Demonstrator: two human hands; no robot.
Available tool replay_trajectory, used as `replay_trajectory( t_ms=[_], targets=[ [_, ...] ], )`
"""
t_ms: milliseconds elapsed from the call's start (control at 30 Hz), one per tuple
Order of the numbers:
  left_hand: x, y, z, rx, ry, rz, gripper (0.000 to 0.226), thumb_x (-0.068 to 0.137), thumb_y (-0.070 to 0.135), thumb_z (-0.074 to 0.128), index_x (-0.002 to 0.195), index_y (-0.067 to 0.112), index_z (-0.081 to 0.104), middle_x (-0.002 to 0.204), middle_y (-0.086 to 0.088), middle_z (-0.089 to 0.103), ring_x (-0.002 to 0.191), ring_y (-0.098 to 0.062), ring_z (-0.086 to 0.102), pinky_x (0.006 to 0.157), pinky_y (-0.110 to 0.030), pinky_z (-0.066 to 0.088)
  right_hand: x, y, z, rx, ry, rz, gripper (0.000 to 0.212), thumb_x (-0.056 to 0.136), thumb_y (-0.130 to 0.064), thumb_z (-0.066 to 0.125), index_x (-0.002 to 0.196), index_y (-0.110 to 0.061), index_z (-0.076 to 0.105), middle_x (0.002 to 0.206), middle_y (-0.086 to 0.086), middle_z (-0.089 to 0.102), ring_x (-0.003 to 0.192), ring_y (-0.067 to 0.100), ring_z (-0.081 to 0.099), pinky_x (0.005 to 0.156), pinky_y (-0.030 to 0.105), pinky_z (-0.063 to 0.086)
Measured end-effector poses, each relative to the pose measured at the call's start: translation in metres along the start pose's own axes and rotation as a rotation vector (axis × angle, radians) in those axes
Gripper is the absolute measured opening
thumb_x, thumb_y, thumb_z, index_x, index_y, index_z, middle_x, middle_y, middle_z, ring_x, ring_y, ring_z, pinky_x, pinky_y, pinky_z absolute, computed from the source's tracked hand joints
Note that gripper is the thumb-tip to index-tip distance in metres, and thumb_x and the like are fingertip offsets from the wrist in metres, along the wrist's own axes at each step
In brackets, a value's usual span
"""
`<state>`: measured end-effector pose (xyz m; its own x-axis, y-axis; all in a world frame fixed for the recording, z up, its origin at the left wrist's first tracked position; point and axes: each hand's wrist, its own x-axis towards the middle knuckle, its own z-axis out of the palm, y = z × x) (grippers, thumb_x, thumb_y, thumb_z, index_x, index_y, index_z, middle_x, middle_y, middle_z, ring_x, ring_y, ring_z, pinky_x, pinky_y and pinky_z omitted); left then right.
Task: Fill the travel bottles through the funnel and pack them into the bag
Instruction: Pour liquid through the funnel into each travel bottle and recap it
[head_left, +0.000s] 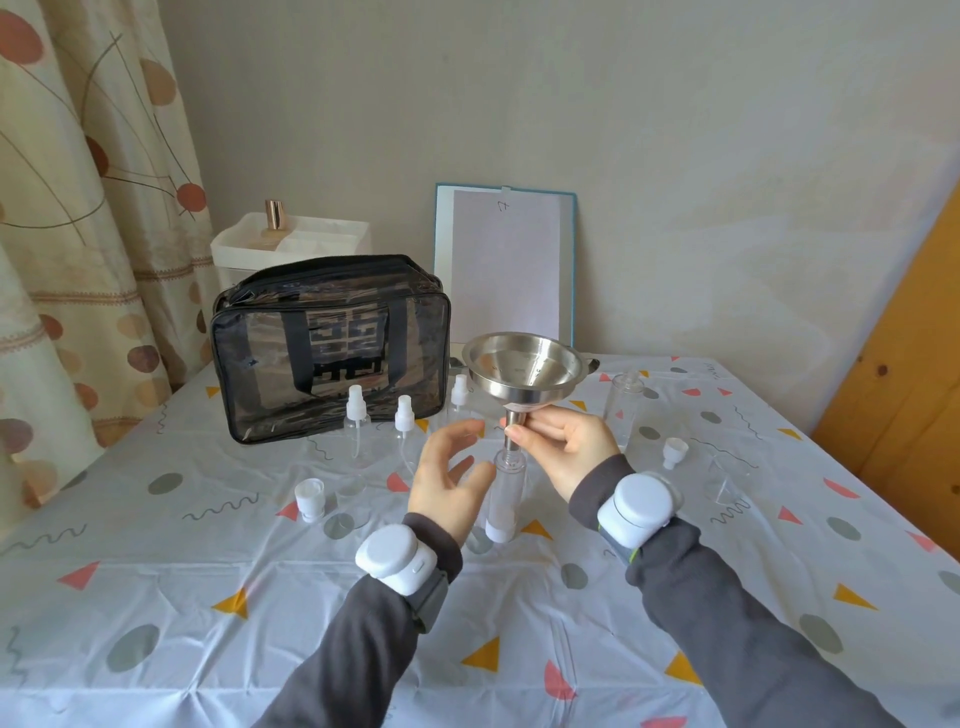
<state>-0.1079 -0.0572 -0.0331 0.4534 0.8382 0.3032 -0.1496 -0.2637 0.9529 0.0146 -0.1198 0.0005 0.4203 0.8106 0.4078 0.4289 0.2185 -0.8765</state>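
Head: three spray bottles (404, 422), one funnel (524, 366), one bag (332, 353).

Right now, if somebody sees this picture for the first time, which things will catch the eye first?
First the shiny steel funnel at the centre, its spout pinched by the right hand and held at the mouth of a clear travel bottle. The left hand is open beside that bottle. Behind, to the left, stands a large see-through black bag.

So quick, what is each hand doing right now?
Left hand: open, holding nothing.
Right hand: pinching the funnel by its spout.
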Motion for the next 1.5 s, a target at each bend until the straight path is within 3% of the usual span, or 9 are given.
replay_trajectory(
  t_ms=[67,267,367,533,667,800,967,1233,1500],
  targets=[
    [0.002,0.000,-0.003,0.035,0.088,-0.050,0.006,0.082,0.013,0.066,0.085,0.016,0.063,0.108,-0.003,0.062,0.105,-0.010,0.057,0.091,-0.024,0.047,-0.001,-0.001,0.000,0.009,-0.001,0.000,0.020,0.083,-0.012,0.066,0.088,-0.031,0.068,0.087,-0.019,0.069,0.089,-0.006,0.065,0.081,0.006,0.045],
    [0.004,0.001,-0.007,0.306,0.229,-0.087,0.035,0.089,0.041,0.053,0.062,0.022,0.063,0.074,0.014,0.061,0.083,-0.010,0.058,0.087,-0.032,0.044,-0.002,-0.001,-0.001,0.020,-0.005,0.009,0.021,0.083,-0.009,0.065,0.088,-0.029,0.067,0.086,-0.021,0.067,0.086,-0.011,0.063,0.079,0.003,0.044],
    [0.001,0.004,-0.004,0.400,0.203,0.177,0.010,0.084,0.024,0.065,0.092,0.019,0.066,0.100,0.010,0.054,0.104,-0.012,0.052,0.095,-0.027,0.039,-0.001,-0.002,0.000,0.031,-0.008,0.014,0.021,0.083,-0.010,0.065,0.089,-0.030,0.067,0.088,-0.018,0.069,0.088,-0.007,0.064,0.081,0.006,0.045],
    [0.001,0.007,0.011,0.384,-0.002,0.197,0.042,0.080,0.026,0.069,0.119,0.023,0.056,0.117,0.009,0.053,0.113,-0.006,0.044,0.097,-0.017,0.031,0.000,-0.003,-0.001,0.022,-0.017,0.025,0.019,0.084,-0.011,0.065,0.093,-0.027,0.067,0.091,-0.011,0.070,0.087,-0.005,0.065,0.078,0.005,0.045],
    [0.006,0.006,0.016,0.389,0.006,0.184,0.043,0.080,0.024,0.070,0.120,0.017,0.058,0.116,0.003,0.059,0.111,-0.010,0.051,0.097,-0.022,0.039,0.000,-0.004,-0.002,-0.011,-0.019,0.021,0.020,0.083,-0.012,0.065,0.089,-0.031,0.067,0.089,-0.011,0.070,0.087,-0.004,0.066,0.079,0.007,0.046],
    [0.007,0.007,0.017,0.325,0.057,0.128,0.034,0.081,0.022,0.070,0.114,0.024,0.063,0.102,0.011,0.064,0.094,-0.001,0.059,0.081,-0.006,0.040,0.002,-0.003,-0.003,-0.009,-0.038,0.038,0.015,0.084,-0.010,0.064,0.095,-0.020,0.069,0.092,-0.006,0.070,0.086,-0.003,0.066,0.079,0.009,0.048],
    [0.009,0.007,0.017,0.269,0.089,0.017,0.034,0.079,0.025,0.071,0.111,0.029,0.064,0.078,0.023,0.063,0.088,0.000,0.063,0.086,-0.017,0.045,0.002,-0.003,-0.003,-0.001,-0.044,0.027,0.022,0.084,-0.009,0.064,0.087,-0.030,0.067,0.088,-0.009,0.070,0.083,-0.004,0.066,0.078,0.010,0.049],
    [0.008,0.005,0.018,0.187,0.112,-0.009,0.034,0.072,0.024,0.077,0.089,0.036,0.050,0.078,0.012,0.069,0.083,-0.005,0.067,0.084,-0.031,0.054,0.003,-0.004,-0.004,-0.056,-0.027,0.014,0.023,0.083,-0.012,0.065,0.078,-0.034,0.067,0.081,-0.013,0.070,0.084,0.004,0.067,0.080,0.016,0.051],
    [0.010,0.007,0.017,0.303,0.049,0.009,0.014,0.078,0.032,0.071,0.091,0.027,0.069,0.083,0.015,0.067,0.081,0.003,0.063,0.077,-0.010,0.047,0.004,-0.006,-0.008,-0.250,0.001,0.028,0.007,0.082,-0.026,0.068,0.086,-0.023,0.072,0.081,-0.011,0.069,0.084,0.007,0.064,0.078,0.015,0.047]
  ],
)
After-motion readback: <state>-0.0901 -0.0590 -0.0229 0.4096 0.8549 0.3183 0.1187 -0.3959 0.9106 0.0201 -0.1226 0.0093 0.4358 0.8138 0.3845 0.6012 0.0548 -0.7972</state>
